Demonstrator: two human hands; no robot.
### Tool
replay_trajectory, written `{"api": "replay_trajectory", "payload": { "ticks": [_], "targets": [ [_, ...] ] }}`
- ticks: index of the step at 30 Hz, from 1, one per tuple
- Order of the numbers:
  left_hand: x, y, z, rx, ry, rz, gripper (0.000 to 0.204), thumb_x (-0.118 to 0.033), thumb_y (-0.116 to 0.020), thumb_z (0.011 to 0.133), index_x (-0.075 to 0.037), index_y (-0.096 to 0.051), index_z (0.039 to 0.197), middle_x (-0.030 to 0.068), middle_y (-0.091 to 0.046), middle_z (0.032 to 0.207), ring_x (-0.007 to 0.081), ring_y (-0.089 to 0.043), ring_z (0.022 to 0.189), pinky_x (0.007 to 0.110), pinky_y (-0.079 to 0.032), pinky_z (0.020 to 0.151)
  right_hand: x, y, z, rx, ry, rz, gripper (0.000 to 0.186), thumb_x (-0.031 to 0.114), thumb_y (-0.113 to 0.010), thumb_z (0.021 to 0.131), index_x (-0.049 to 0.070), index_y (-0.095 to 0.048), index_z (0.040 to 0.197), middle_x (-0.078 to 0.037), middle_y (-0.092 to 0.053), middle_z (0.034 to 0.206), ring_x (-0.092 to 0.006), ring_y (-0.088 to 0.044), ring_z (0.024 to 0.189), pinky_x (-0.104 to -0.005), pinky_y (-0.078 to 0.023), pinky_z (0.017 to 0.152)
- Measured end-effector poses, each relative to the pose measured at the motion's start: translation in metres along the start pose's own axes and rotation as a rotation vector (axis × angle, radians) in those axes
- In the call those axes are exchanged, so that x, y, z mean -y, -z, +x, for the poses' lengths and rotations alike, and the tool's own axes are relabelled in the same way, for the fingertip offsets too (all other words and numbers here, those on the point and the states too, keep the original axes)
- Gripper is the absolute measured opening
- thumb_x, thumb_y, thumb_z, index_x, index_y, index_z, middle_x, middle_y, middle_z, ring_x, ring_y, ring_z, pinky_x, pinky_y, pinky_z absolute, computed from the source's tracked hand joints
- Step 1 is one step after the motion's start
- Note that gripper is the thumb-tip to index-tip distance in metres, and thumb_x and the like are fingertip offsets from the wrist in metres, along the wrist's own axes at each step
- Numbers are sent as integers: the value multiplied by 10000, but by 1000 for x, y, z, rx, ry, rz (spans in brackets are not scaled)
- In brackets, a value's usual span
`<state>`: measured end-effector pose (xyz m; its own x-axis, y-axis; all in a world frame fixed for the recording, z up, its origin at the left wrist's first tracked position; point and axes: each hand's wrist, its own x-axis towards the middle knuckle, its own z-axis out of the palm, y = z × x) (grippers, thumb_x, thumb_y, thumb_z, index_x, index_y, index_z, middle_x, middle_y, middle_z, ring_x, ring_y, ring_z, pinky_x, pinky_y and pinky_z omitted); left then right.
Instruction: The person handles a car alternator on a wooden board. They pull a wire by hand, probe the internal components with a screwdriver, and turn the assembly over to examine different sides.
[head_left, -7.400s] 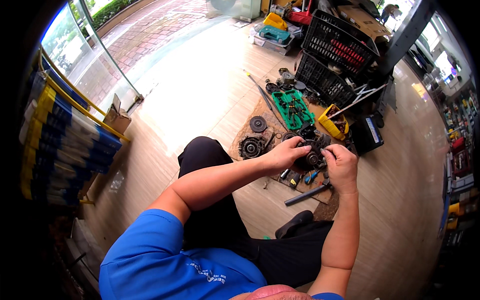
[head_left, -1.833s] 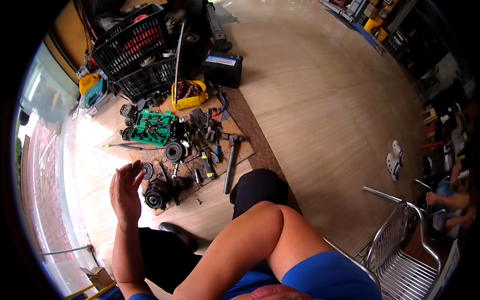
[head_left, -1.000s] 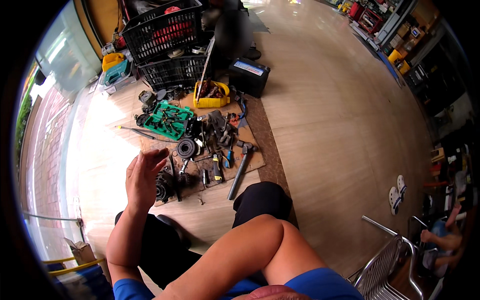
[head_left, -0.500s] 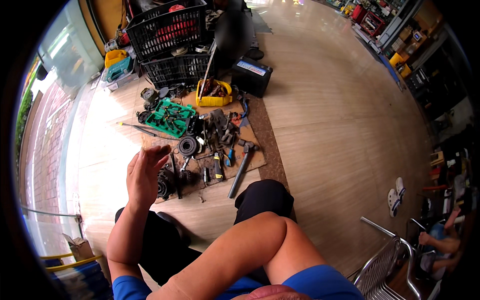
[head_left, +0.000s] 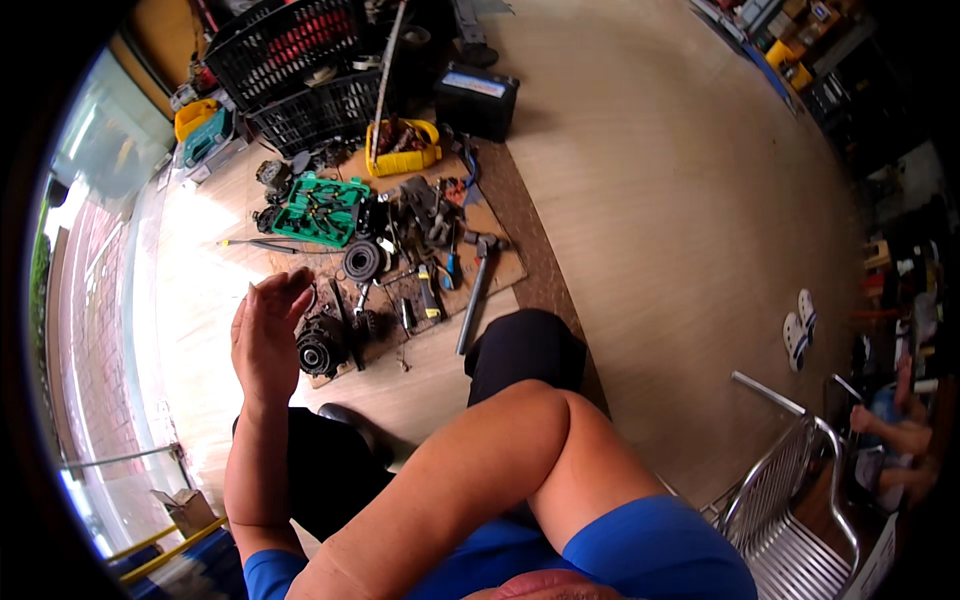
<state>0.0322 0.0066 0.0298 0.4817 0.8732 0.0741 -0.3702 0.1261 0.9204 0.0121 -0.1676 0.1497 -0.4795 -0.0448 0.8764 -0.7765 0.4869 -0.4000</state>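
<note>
- From where I stand, the work looks about midway: parts and tools lie loose on the cardboard (head_left: 507, 277) around the open green case (head_left: 322, 212).
- What looks done is the taking apart. The ring (head_left: 361, 262) lies just on the person's side of the green case, a little to its right, and the housing (head_left: 317, 350) lies farther toward the person from that case, well apart from the ring.
- What is left I can only judge roughly: these two pieces are not joined, and how much work they need doesn't show.
- The left hand (head_left: 268, 335) is raised, nearest the housing, fingers together and slightly bent; it seems to hold nothing, though its palm is partly hidden.
- The right hand is out of sight, its forearm (head_left: 400, 500) crossing the body, so I can't tell what it holds.
- The blue tool (head_left: 451, 272), yellow-black tool (head_left: 428, 293) and T-headed bar (head_left: 475, 300) lie right of the green case, toward the person, out of the left hand.
- The yellow tub (head_left: 400, 163) stands beyond the green case to its right, the battery (head_left: 477, 100) farther off that way.
</note>
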Motion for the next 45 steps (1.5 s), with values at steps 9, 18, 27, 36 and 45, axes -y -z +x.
{"api": "replay_trajectory", "payload": {
  "ticks": [9,18,27,36,45],
  "targets": [
    [-2,-3,-2,12,13,3,404,-297,-359,1035,15,-572,1179,211,-631,1177,313,-572,1179,447,-430,1007,4,5,7,-40,42,-34,212,150,-591,886,-49,-578,955,-155,-637,843,-299,-670,805,-394,-523,688],
    [5,-1,-2,-6,47,69,440,-309,-330,1036,36,-537,1215,260,-592,1218,361,-532,1219,482,-387,1043,8,0,10,-25,77,-6,216,155,-592,885,-50,-579,952,-159,-638,840,-305,-671,805,-396,-523,688],
    [3,-7,-4,7,30,48,417,-298,-353,1033,21,-562,1203,227,-619,1197,324,-567,1185,454,-414,1019,11,0,4,-4,73,-14,220,160,-592,884,-50,-579,949,-163,-639,837,-311,-671,806,-399,-522,688],
    [4,-7,-3,-23,25,45,391,-281,-375,1034,20,-581,1174,201,-641,1172,297,-597,1146,421,-446,981,17,5,-2,15,63,-35,223,164,-592,882,-50,-580,946,-167,-640,834,-318,-672,806,-402,-522,688],
    [5,1,-12,-112,24,49,416,-332,-408,1021,7,-608,1156,166,-653,1157,257,-609,1119,384,-438,975,47,55,-18,25,-187,-152,227,169,-592,881,-50,-581,943,-171,-641,831,-324,-673,807,-405,-521,687]
  ]
}}
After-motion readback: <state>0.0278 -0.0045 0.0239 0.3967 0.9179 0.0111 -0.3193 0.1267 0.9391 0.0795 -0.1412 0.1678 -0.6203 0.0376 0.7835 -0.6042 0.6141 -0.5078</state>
